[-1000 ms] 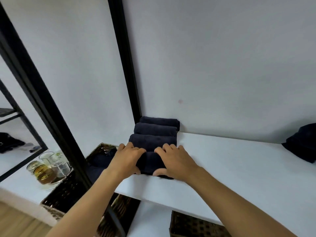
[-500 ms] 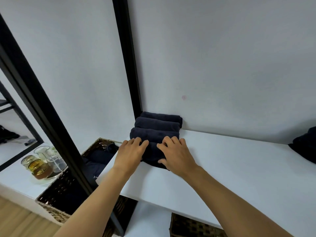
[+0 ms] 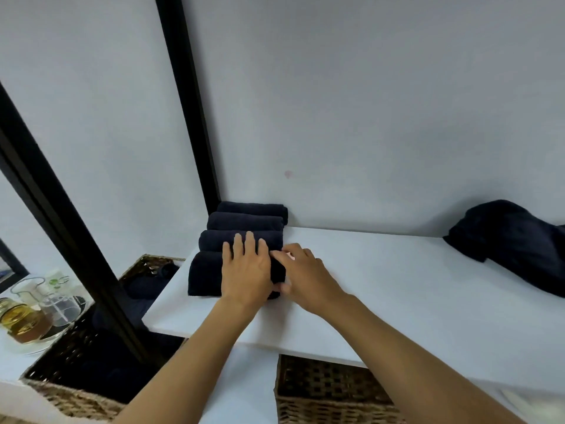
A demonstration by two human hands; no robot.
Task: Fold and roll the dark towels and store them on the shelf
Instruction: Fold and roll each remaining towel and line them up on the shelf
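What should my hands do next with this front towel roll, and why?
Probably nudge the front towel roll back snug against the third roll. The left hand lies flat on it and the right hand is at its right end, while an unrolled dark towel waits on the shelf.

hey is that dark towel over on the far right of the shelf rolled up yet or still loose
Loose. The dark towel lies in a crumpled heap on the white shelf, unlike the four tight rolls at the left.
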